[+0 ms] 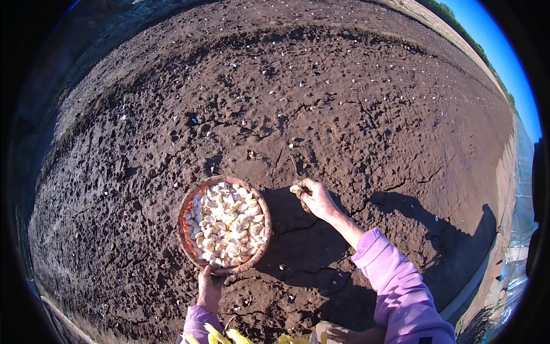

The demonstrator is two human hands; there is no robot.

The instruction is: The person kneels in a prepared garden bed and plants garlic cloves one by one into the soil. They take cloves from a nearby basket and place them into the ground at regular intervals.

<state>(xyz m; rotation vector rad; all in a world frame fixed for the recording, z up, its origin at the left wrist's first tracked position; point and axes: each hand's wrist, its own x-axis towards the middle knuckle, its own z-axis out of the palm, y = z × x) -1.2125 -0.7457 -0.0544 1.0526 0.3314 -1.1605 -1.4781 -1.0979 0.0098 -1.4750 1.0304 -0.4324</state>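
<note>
My left hand grips the lower rim of a round, soil-stained bowl. Part of its inner wall shows orange on the left. Pale garlic cloves nearly fill it. To the right of the bowl, my right hand pinches one garlic clove between thumb and fingers, above the dark soil. Some of its fingers are hidden behind the hand. Single cloves are scattered over the ground, one clove just beyond the right hand and another clove below the bowl's right side.
Cracked, lumpy soil spreads all around, with a low ridge across the far side. Clear plastic sheeting runs along the right edge beside a pale strip. My shadow falls to the right. Yellow fringe shows at the bottom.
</note>
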